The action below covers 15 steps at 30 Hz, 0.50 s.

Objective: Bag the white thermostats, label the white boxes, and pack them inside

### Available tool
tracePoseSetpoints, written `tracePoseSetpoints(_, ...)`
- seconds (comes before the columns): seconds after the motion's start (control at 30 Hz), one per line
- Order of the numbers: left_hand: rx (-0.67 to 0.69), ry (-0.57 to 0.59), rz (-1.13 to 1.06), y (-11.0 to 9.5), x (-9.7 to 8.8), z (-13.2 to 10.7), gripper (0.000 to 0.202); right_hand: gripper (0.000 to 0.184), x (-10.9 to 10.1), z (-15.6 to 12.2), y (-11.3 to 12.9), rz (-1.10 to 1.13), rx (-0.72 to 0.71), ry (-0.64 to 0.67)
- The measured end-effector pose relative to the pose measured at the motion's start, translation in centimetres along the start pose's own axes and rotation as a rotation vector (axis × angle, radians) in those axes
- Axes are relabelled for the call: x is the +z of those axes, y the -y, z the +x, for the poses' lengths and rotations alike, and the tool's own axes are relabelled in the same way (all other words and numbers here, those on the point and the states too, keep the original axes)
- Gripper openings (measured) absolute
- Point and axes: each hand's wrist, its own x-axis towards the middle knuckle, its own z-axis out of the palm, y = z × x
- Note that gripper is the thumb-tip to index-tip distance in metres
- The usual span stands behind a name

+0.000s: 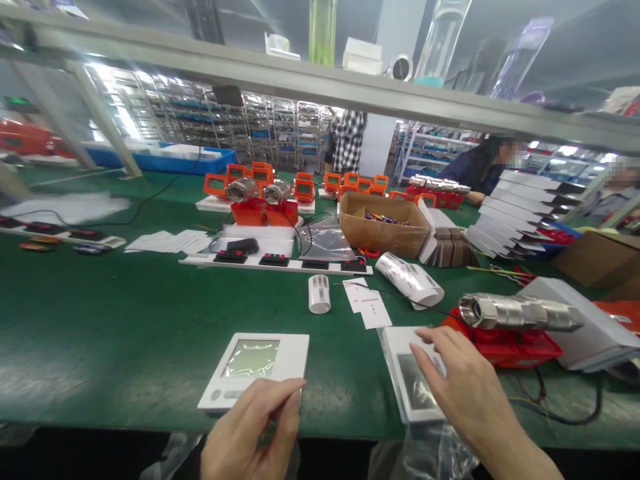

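Left of centre on the green bench [145, 320], a white display unit [265, 363] lay screen up; display grey-green and glossy, grey oval buttons below. Left hand [253, 430] overlapped its lower right edge, thumb and forefinger close together; could not tell whether they pinched it. Farther right, a second white unit [410, 380], screen darker, had a clear plastic bag [435, 453] at its near end. Right hand [460, 367] was over that unit's right side, thumb and fingers parted, contact unclear.

One head-worn view, aimed forward and down across the green workbench [150, 300], taken close above its near edge (racks [175, 113] caught beyond)
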Motion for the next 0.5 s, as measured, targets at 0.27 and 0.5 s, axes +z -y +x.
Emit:
tracePoseSetpoints(0.27,-0.208,-0.154,0.252,4.7,-3.0,-2.3,0.013,0.021,1.1,6.3,0.6,0.006,-0.094,0.142)
tracePoseSetpoints(0.5,-0.604,0.107,0.145,6.9,-3.5,-2.9,0.06,0.024,4.2,8.6,3.5,0.027,-0.1,0.453)
